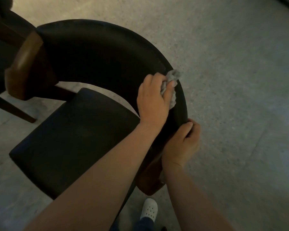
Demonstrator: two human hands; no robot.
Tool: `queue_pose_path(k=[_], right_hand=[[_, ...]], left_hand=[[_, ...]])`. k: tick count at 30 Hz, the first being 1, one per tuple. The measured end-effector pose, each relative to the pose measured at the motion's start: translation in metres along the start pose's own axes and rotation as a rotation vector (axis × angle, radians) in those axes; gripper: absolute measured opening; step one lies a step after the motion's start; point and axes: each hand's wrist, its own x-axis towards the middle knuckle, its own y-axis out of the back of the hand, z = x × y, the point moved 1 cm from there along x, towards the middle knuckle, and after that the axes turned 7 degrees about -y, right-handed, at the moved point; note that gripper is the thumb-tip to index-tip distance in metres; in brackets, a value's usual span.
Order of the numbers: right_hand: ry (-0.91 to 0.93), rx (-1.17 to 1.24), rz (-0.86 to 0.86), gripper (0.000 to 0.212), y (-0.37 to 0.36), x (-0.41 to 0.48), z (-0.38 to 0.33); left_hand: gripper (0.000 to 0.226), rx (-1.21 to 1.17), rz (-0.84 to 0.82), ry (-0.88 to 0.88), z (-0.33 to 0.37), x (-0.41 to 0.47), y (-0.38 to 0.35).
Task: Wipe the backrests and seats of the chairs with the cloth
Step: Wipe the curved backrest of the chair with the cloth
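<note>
Head view.

Cloth: grey, nubbly, crumpled into a wad. Lying right of frame centre on the rim of the backrest. Mostly covered by the hand, with one tuft showing above the fingers and a strip along the right of them.

Backrest: black, padded, a broad curve sweeping from upper left round to lower right. Surface detail lost in the dim light.

Seat: black, squarish with rounded corners, at lower left. Near corner hidden behind the forearm.

Left grip: curled round the cloth, thumb over it, pressing it onto the backrest.

Right grip: just below, clamped on the backrest's lower right stretch, thumb on the near face. Fingers wrapped behind and out of sight.

Wooden arm end: brown, glossy, at the backrest's left end. A matching brown piece at lower right, partly hidden by the right wrist.

Second chair: dark, cut off at the upper left edge, hard to make out.

Floor: pale grey, speckled.

Shoe: white, perforated, at bottom centre.
</note>
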Motion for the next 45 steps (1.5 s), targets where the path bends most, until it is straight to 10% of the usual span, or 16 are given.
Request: queue_pose_path(k=[19,26,45], right_hand=[[0.004,0.012,-0.003,0.028,0.0,0.003,0.004],[0.0,0.007,-0.007,0.023,0.0,0.002,0.003],[0.07,-0.019,-0.401,0.025,-0.013,0.069,-0.05]], left_hand=[[0.014,0.008,-0.042,0.434,-0.086,-0.041,-0.017],[0.023,0.296,-0.411,0.413,-0.122,-0.061,0.013],[0.025,-0.061,-0.029,0.363,-0.035,-0.012,0.061]])
